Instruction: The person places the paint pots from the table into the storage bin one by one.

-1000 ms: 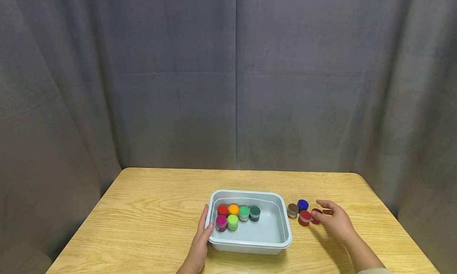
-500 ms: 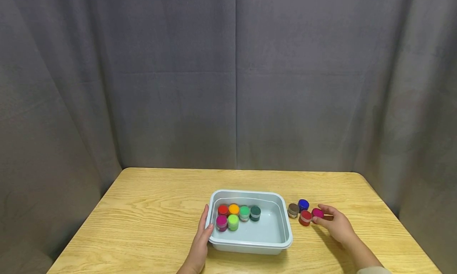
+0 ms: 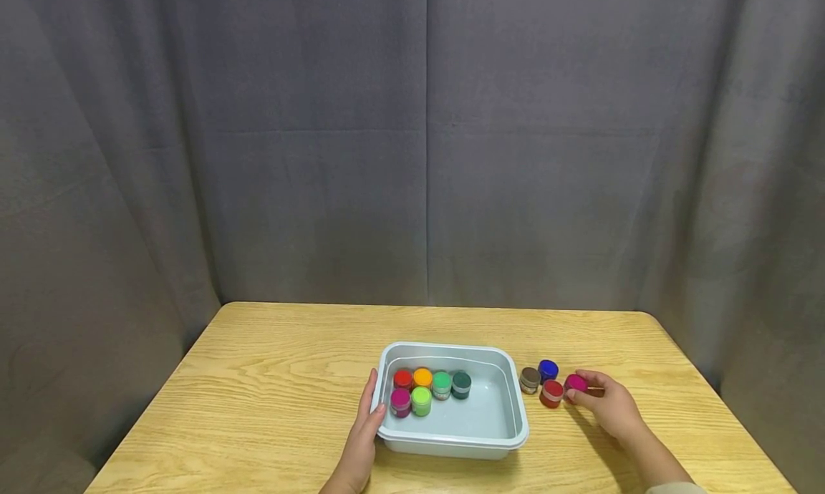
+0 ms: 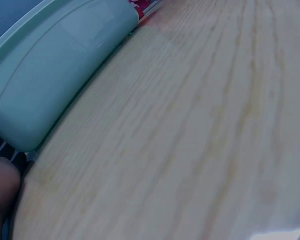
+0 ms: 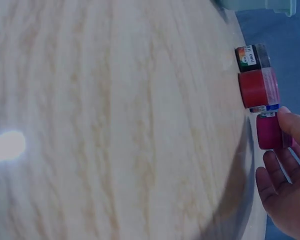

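Pinched between thumb and fingertips of the right hand (image 3: pixel 611 404), opened only to jar width: the magenta jar (image 3: pixel 576 383), upright, right of the tray (image 3: pixel 477 441), lid end toward the thumb; contact with the table (image 3: pixel 290 379) impossible to tell. Lower fingers loosely bent, off the jar. Just beside, on the wood: a red jar (image 3: pixel 551 394), with a blue jar (image 3: pixel 548 370) behind and a brown jar (image 3: pixel 530 380) nearest the tray. Left hand (image 3: pixel 359 440) at the tray's left side, fingers straight along the outer wall, thumb out at the rim, no jar in hold. Inside the tray, toward the left: back row of scarlet (image 3: pixel 402 379), orange (image 3: pixel 422 378), mint-green (image 3: pixel 441 385) and dark green (image 3: pixel 460 384) jars; in front, purple (image 3: pixel 401 402) and lime (image 3: pixel 422 401). Beyond the table, grey curtain (image 3: pixel 322 157).
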